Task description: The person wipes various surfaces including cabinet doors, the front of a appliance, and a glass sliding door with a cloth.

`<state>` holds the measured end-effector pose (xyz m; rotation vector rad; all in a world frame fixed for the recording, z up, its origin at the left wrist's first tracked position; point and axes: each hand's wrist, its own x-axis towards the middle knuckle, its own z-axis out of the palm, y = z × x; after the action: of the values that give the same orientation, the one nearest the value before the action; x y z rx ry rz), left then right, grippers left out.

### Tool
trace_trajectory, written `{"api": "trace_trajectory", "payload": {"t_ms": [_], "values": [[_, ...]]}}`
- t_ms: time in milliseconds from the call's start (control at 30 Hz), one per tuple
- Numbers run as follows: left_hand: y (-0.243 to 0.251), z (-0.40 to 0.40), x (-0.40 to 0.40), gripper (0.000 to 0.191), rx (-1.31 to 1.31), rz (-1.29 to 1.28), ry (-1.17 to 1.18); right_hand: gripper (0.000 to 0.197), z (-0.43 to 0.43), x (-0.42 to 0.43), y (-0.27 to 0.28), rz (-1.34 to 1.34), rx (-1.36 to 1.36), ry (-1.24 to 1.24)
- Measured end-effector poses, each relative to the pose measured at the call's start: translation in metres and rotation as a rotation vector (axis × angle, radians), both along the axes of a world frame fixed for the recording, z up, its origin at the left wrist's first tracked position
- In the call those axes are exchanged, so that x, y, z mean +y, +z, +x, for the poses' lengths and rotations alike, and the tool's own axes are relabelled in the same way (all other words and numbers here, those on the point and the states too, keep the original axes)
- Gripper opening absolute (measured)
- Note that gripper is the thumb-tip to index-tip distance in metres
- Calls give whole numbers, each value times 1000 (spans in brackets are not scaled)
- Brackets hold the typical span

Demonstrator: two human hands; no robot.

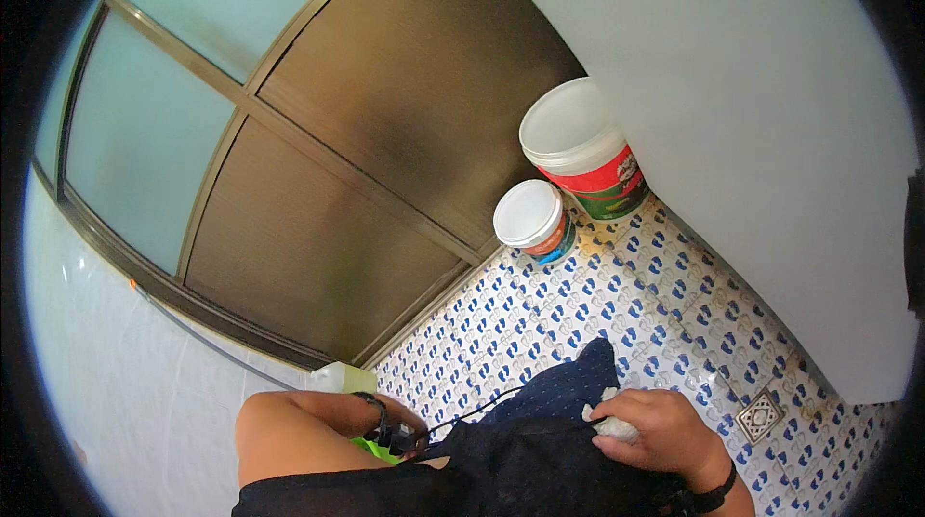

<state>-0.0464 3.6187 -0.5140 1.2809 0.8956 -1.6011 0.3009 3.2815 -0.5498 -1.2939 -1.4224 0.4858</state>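
My right hand (661,430) grips a crumpled whitish wad (618,430), perhaps cloth or paper, in front of my dark clothing (520,437). A black strap circles that wrist. Low on the other side is my left hand (405,416), with a dark device strapped at its wrist. Its fingers are mostly hidden behind the device and my clothes. Close below it shows part of a bright green object (376,450), too covered to identify. A thin black cable (473,412) runs from near the left wrist across to my clothing.
Framed, partly frosted panels (361,134) rise ahead. A large open plastic bucket (596,177) and a smaller lidded one (531,217) stand beside a white panel (759,155). The footprint-patterned floor (498,322) has a metal drain (759,416). A pale yellow-green container (345,377) is at left.
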Motion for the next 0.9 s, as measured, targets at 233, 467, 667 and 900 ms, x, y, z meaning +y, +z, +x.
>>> {"api": "trace_trajectory", "payload": {"t_ms": [233,467,667,900], "values": [[39,4,-3,33,6,66,52,29,25,4,10,-225,86,107],[90,16,0,31,-51,156,94,30,36,19,32,-340,266,281],[142,20,-5,30,-180,206,170,30,25,-2,99,-466,227,51],[219,12,-27,29,-409,278,321,20,-21,-72,177,-552,516,-385]]}}
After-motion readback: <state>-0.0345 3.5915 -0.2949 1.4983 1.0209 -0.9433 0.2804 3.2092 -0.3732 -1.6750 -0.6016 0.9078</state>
